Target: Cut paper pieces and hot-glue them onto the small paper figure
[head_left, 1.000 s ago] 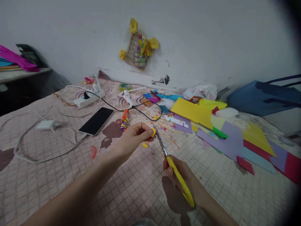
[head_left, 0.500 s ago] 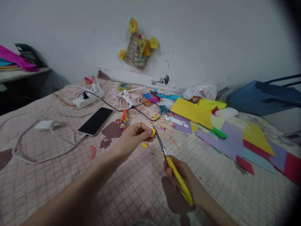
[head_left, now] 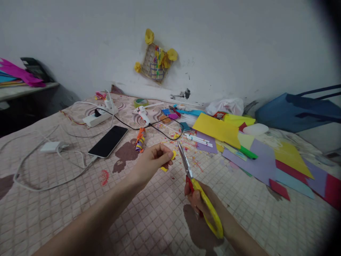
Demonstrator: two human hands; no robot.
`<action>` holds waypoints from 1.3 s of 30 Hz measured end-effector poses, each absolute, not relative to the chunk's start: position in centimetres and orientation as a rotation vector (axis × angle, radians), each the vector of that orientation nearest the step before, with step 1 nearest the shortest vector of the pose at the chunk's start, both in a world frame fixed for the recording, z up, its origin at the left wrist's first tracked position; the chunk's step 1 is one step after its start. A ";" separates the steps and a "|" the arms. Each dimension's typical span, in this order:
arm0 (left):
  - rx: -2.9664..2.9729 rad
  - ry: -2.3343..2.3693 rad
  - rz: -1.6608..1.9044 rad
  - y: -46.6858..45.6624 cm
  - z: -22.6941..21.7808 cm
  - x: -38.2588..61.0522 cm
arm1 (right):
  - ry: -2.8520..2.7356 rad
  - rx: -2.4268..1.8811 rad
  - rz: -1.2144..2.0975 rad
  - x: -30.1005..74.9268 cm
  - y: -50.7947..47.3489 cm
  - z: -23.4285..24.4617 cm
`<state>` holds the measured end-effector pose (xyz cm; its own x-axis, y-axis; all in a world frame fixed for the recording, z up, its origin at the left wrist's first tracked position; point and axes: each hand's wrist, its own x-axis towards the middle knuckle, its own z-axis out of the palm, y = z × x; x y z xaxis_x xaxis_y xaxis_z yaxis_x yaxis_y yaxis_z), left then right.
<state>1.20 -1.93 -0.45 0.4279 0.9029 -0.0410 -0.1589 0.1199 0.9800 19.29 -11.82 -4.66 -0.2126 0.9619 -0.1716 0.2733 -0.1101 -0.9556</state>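
My left hand (head_left: 157, 158) pinches a small yellow piece of paper (head_left: 174, 155) between thumb and fingers. Under that hand, another yellow scrap (head_left: 164, 169) lies on the patterned cloth. Wrapped round the handles of a pair of scissors (head_left: 188, 167) is my right hand (head_left: 204, 199). One handle is yellow, the other red. The blades point up and away, just right of the yellow piece and apart from it. Beyond my left hand lies a small orange, purple and yellow craft figure (head_left: 140, 140).
Left of my hands are a phone (head_left: 108, 141), a charger (head_left: 52, 147), and a power strip (head_left: 99, 117). A glue gun (head_left: 143, 115) with a black cord lies ahead. Coloured sheets (head_left: 255, 160) spread on the right, beside a blue bag (head_left: 290, 112). Small paper bits litter the cloth.
The scissors have drawn back from the yellow piece and turned a little, so the red handle now shows. My left hand still pinches the piece. The whole view has shifted slightly.
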 end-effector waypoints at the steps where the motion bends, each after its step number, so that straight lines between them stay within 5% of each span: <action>1: 1.182 0.791 0.917 -1.9 -0.4 1.2 | -1.521 -1.386 1.362 19.3 -11.8 -4.7; 39: 1.568 0.773 0.702 -5.5 -1.7 3.7 | -1.047 -1.219 1.209 18.8 -10.4 -3.2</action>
